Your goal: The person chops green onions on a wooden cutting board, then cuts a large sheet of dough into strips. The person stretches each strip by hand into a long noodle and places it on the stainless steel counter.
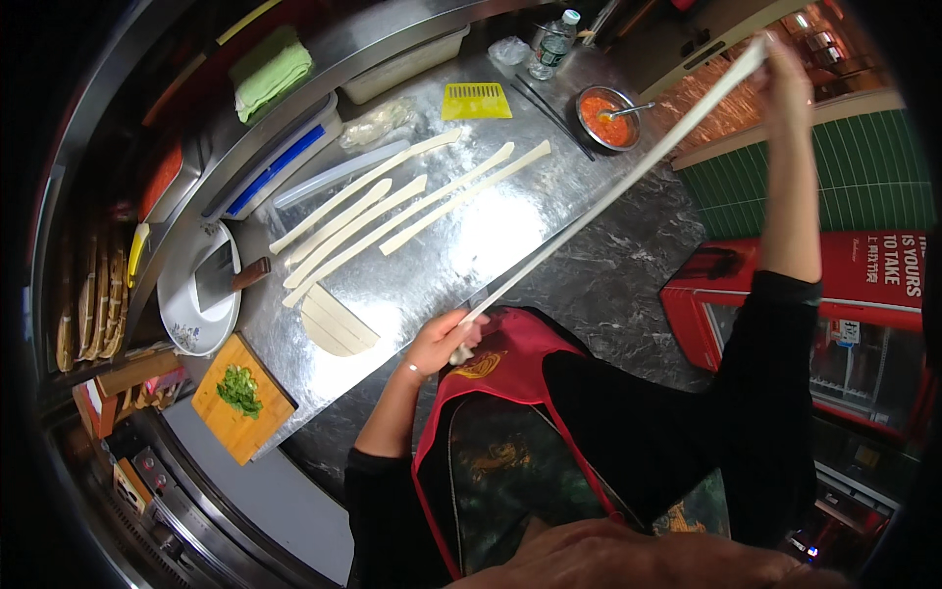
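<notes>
A long strand of dough (603, 188) stretches taut between my two hands, running diagonally past the front edge of the steel table. My left hand (441, 340) grips its lower end in front of my red apron, and a short tail of dough pokes out below the fist. Held out far to the upper right, my right hand (784, 73) grasps the wider end; it is slightly blurred. Several pulled dough strips (360, 224) lie roughly side by side on the floured steel table (434, 272). Near their lower ends rests a flat dough piece (338, 325) with lines cut across it.
A cleaver (215, 280) lies across a white bowl (173, 294). Chopped greens (239, 390) sit on a wooden cutting board (210, 416). Farther back are a yellow scraper (477, 107), black chopsticks (552, 118), a metal bowl of red sauce (607, 129) and a plastic bottle (552, 48).
</notes>
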`<state>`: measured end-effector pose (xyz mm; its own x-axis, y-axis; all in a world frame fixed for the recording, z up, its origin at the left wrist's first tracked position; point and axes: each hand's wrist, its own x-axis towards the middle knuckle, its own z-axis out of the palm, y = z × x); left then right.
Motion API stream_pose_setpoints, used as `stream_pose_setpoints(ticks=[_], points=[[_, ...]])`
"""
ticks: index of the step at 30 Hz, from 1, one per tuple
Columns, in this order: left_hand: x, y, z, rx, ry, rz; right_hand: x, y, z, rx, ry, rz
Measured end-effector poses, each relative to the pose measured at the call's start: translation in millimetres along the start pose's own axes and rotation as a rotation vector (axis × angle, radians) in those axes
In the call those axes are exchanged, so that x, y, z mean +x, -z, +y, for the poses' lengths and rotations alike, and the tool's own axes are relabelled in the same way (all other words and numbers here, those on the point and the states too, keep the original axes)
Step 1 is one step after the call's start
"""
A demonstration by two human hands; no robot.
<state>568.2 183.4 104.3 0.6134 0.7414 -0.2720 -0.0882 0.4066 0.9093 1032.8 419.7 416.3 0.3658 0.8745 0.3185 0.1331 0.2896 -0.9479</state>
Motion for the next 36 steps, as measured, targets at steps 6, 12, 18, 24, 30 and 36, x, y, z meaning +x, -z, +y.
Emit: stream_pose_setpoints(ticks=[6, 12, 18, 24, 30, 36], points=[[-43.0, 56.2, -23.8, -0.187, 0.253, 0.094, -80.4, -7.5, 224.0, -0.086, -0.356, -0.036], [-75.6, 82.9, -18.1, -0.477, 0.307, 0.245, -140.2, -21.6, 364.8, -0.018, -0.790, 0.046], [-56.3, 104.1, -26.0, -0.138, 0.379, 0.347, -129.6, -21.3, 413.7, -0.180, -0.667, 0.063], [6.5, 101.7, -22.6, -0.061, 0.452, 0.277, -117.1, -16.9, 433.3, -0.401, -0.545, 0.153], [45.1, 90.2, -20.9, -0.289, 0.441, 0.285, -127.4, -19.9, 415.6, -0.867, -0.089, 0.081], [51.3, 68.0, -17.2, -0.664, 0.288, 0.135, -235.9, -87.2, 306.5, 0.070, -0.968, -0.543]])
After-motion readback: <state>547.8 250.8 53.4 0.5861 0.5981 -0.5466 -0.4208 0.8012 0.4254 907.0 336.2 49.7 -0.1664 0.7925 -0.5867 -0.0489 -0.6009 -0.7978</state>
